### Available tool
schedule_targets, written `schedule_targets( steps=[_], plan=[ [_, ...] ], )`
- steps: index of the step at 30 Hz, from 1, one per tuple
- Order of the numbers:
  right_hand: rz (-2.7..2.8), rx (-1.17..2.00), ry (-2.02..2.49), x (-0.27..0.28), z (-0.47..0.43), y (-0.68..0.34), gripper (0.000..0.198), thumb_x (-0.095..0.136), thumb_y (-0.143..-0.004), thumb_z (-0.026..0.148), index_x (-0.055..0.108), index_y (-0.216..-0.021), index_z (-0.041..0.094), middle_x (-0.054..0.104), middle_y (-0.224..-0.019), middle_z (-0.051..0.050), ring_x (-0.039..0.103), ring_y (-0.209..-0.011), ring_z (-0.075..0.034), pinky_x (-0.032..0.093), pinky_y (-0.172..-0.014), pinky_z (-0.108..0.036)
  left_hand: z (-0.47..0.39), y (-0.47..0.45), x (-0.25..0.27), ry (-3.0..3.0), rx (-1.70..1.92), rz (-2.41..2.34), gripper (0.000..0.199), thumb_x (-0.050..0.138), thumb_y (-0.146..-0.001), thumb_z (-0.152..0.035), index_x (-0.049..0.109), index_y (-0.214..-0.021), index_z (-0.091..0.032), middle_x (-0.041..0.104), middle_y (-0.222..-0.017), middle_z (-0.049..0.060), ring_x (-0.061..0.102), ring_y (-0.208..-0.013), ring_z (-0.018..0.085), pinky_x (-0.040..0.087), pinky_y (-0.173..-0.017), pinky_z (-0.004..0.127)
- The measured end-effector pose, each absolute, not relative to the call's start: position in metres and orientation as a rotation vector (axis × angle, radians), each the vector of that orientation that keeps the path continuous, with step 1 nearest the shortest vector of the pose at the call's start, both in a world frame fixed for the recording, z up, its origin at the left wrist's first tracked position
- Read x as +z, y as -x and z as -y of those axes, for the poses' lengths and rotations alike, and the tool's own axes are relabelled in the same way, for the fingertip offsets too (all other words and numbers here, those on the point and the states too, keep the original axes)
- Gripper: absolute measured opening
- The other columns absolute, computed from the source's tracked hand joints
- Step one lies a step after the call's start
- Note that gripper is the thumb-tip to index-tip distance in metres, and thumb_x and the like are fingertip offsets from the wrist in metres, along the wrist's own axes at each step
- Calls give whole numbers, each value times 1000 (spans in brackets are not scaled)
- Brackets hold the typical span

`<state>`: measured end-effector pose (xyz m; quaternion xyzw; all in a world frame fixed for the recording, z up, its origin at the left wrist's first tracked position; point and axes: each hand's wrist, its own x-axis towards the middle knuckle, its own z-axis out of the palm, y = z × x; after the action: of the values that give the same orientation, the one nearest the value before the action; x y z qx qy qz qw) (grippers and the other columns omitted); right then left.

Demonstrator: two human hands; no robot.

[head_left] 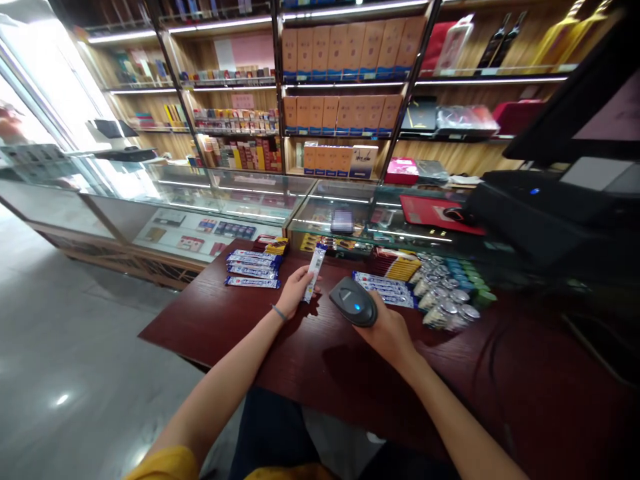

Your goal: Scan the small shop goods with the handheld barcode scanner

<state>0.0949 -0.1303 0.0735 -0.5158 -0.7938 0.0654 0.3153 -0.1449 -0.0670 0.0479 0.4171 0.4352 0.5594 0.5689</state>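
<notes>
The slim white-and-blue packet [315,270] is in the air over the middle of the surface [300,350], closer to its far edge than to its near one. It looks very light; it stands straight without sagging, so its contents are probably fairly stiff, perhaps brittle enough to snap if squeezed or bent. The glossy wrapper may slide a little under dry fingers. The lower half, along the long edges, seems the best place to take hold, which leaves the printed face above bare.

The left hand [299,285] does this: its grip pinches the packet's lower part, with the upper end free and tilted slightly right. The left forearm crosses the surface's near edge, to the right of its left corner, and reaches forward and inward. The right hand [393,330] has its grip wrapped around the mostly hidden handle of a dark scanner [353,302], whose head is beside the packet, not touching it. The scanner looks rigid and somewhat heavier, best held by that handle. The right forearm comes in from the near right, angled inward, the wrist above the surface.
</notes>
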Motion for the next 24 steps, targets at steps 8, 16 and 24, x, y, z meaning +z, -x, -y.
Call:
schedule_targets(
  steps=[8, 16, 24],
  plan=[
    [2126, 138, 1403, 72, 134, -89, 37, 65, -82, 41, 57, -114, 23, 75, -73, -4, 75, -65, -31, 44, -51, -31, 73, 144, 48, -997, 1293, -1044, 42, 72, -83, -47, 64, -112, -17, 73, -96, 8, 65, -61, 12, 53, -53, 23],
    [2031, 208, 1431, 76, 132, -96, 35, 66, -81, 39, 56, -112, 26, 76, -77, -3, 75, -67, -30, 45, -54, -31, 72, 145, 44, -916, 1320, -1003, 48, 69, -85, -50, 61, -119, -17, 73, -99, 7, 66, -65, 13, 55, -55, 25],
    [1605, 271, 1459, 88, 119, -120, 39, 69, -76, 40, 57, -111, 28, 76, -89, -5, 75, -89, -32, 55, -69, -36, 66, 141, 41, -1415, 1397, -1130, 47, 64, -90, -43, 63, -131, -21, 71, -124, 10, 70, -104, 21, 55, -92, 34]
  ],
)
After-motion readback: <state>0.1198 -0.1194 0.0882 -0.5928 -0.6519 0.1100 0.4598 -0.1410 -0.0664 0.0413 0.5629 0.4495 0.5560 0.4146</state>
